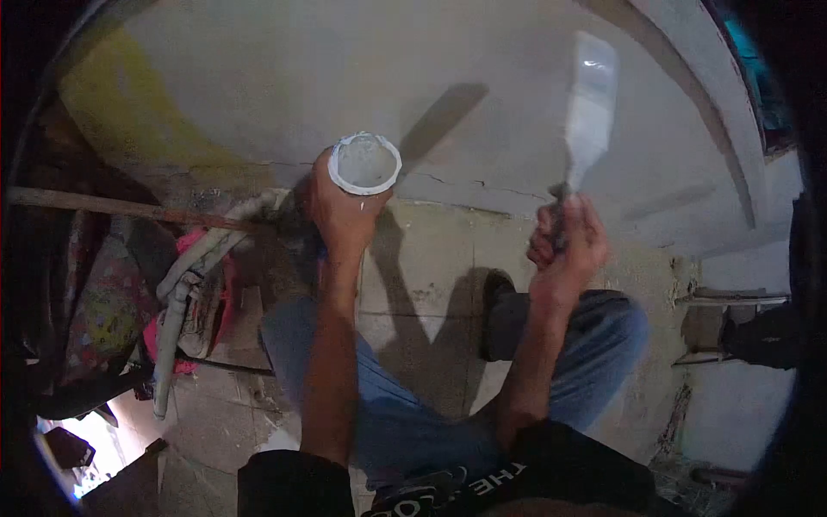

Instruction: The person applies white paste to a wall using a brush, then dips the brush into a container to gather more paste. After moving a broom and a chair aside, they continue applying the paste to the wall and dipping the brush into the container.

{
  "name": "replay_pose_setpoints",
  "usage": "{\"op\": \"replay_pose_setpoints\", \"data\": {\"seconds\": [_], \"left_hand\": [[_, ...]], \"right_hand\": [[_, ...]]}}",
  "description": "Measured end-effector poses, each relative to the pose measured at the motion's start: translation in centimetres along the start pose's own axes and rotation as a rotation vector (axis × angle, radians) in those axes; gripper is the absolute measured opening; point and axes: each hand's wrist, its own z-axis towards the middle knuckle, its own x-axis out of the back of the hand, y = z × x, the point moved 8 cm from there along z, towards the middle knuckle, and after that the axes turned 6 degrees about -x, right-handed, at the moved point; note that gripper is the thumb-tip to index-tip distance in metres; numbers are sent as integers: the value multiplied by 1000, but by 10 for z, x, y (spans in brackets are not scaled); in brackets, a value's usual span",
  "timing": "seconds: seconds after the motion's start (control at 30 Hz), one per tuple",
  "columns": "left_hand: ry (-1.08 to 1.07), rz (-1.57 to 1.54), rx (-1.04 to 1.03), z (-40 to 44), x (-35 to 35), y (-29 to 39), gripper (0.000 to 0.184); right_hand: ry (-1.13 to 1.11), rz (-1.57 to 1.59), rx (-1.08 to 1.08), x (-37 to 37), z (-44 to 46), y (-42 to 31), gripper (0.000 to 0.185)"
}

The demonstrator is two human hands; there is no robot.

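My left hand is wrapped round a small round tub with a white, uneven rim. Its mouth faces up towards me, and pale greyish-white material coats the inside. My right hand grips the dark handle of a putty knife, with the blade pointing up in front of the wall. The broad blade looks whitish, shines near its tip and is slightly blurred; I cannot tell whether it touches the wall. The tub and the knife are well apart.
Ahead stands a pale wall with a yellow patch and a crack near its base. Pipes, a wooden bar and pink material crowd the left. My bent knees are above the tiled floor.
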Motion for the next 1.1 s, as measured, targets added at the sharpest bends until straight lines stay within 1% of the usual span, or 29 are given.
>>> {"op": "replay_pose_setpoints", "data": {"seconds": [0.03, 0.07, 0.1, 0.17, 0.2, 0.27, 0.3, 0.33, 0.4, 0.43, 0.47, 0.5, 0.53, 0.57, 0.6, 0.67, 0.7, 0.77, 0.8, 0.87, 0.9, 0.93, 0.97, 1.0, 1.07, 1.1], "left_hand": [[17, -26, -22, 1, 1, 1, 82], [35, -55, -47, 1, 5, 6, 83], [37, -55, -50, 1, 5, 6, 83], [21, -34, -25, 0, 3, 4, 84], [22, -30, -30, -1, 2, 7, 84], [30, -94, 53, -2, 3, 9, 84], [35, -86, 41, 0, 4, 11, 84], [40, -81, 13, 2, 5, 13, 85], [55, -69, 19, -5, 7, 16, 86], [48, -60, 24, -4, 9, 22, 86], [40, -48, 24, -3, 11, 25, 86], [43, -33, 33, -3, 13, 23, 86], [18, -40, -3, -2, 13, 25, 87], [-9, -48, -41, -3, 13, 28, 87], [-4, -41, -33, -3, 15, 30, 87], [37, -48, -141, -1, 19, 43, 89], [35, -45, -143, 0, 20, 39, 89], [58, -88, -223, 2, 21, 40, 84], [60, -90, -217, 2, 20, 39, 84], [101, -172, -170, 2, 18, 35, 85], [91, -173, -175, -1, 14, 38, 85], [78, -160, -202, -1, 12, 43, 85], [67, -147, -230, -2, 11, 47, 85], [63, -155, -228, -2, 11, 46, 85], [30, -143, -259, -1, 7, 47, 86], [30, -152, -253, -1, 5, 44, 86]], "right_hand": [[-59, 54, -18, -6, 4, -2, 26], [-48, -23, -72, -8, 9, 17, 24], [-39, -98, -129, -10, 18, 54, 22], [-110, -163, -321, -7, 38, 162, 21], [-139, -268, -368, 2, 43, 215, 22], [-217, -515, -421, 24, 39, 293, 22], [-266, -651, -426, 31, 38, 312, 22], [-281, -643, -420, 28, 46, 314, 22], [-192, -512, -375, 41, 59, 311, 21], [-157, -428, -377, 31, 57, 265, 21], [-120, -339, -380, 13, 49, 192, 21], [-98, -266, -319, 6, 42, 145, 22], [-76, -194, -257, 3, 38, 106, 23], [-114, -161, -220, 0, 34, 79, 22], [-149, -130, -181, -2, 30, 55, 21], [-203, -221, -45, -11, 20, 10, 21], [-232, -258, -1, -16, 15, -13, 21], [-287, -404, 108, -23, 11, -62, 21], [-310, -508, 172, -25, 11, -82, 21], [-321, -696, 401, -34, 5, -122, 22], [-311, -693, 397, -29, 4, -138, 22], [-351, -861, 451, -34, 0, -154, 21], [-391, -1029, 505, -39, -4, -163, 20], [-386, -1037, 503, -39, -4, -169, 20], [-407, -1148, 640, -47, -8, -179, 18], [-407, -1159, 640, -51, -11, -180, 18]]}}
